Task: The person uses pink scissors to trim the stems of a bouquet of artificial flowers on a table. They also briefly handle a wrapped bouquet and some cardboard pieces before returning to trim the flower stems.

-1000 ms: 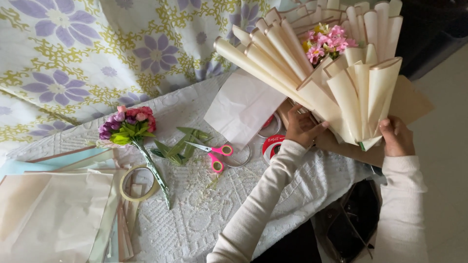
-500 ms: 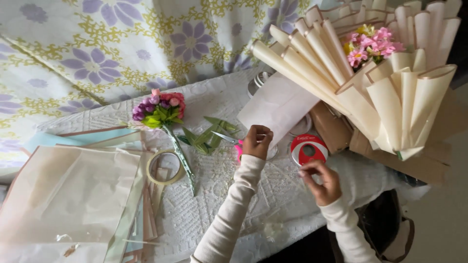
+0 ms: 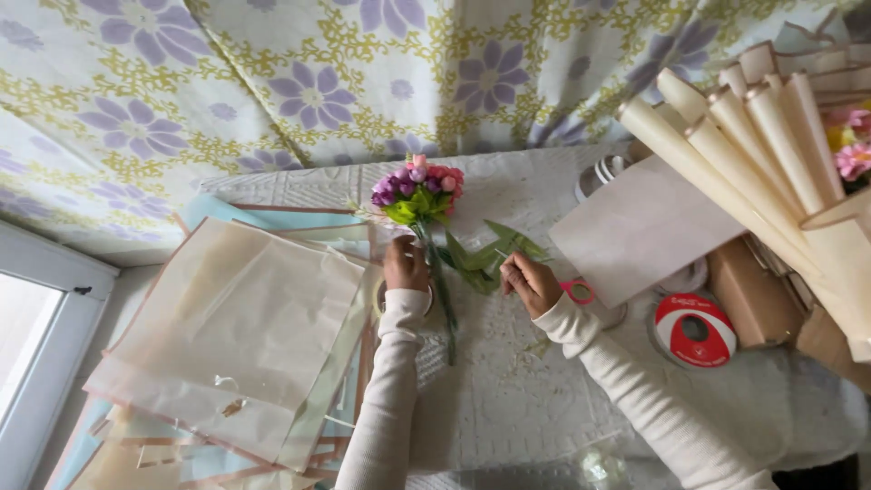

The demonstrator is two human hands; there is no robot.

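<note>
— Where is the small flower bunch [image 3: 418, 189]?

— It lies on the white textured tablecloth [image 3: 508, 399], its head toward the floral curtain [image 3: 272, 82] and its thin green stem [image 3: 443, 299] running back toward the person. The blooms are packed tight: purple on one side, pink and red on the other, with bright green leaves just under them.

— And the hands?

— The left hand [image 3: 405, 264] sits right beside the stem, just below the bloom head, fingers curled in. It touches or nearly touches the stem; I cannot tell whether it really grips it. The right hand [image 3: 530, 281] is on the other side of the stem, fingers bent over the loose green leaves [image 3: 490, 254] that lie next to the bunch. Whether it pinches a leaf or only rests there is not clear.

— What else is around the bunch?

— Beyond the left hand, a stack of translucent wrapping sheets [image 3: 236, 336]. Past the right hand, pink-handled scissors [image 3: 578, 290] partly under a pale paper sheet [image 3: 644, 227], then a red ribbon spool [image 3: 694, 329]. Farther that way stands a fan of cream paper cones [image 3: 753, 136] around pink flowers.
</note>
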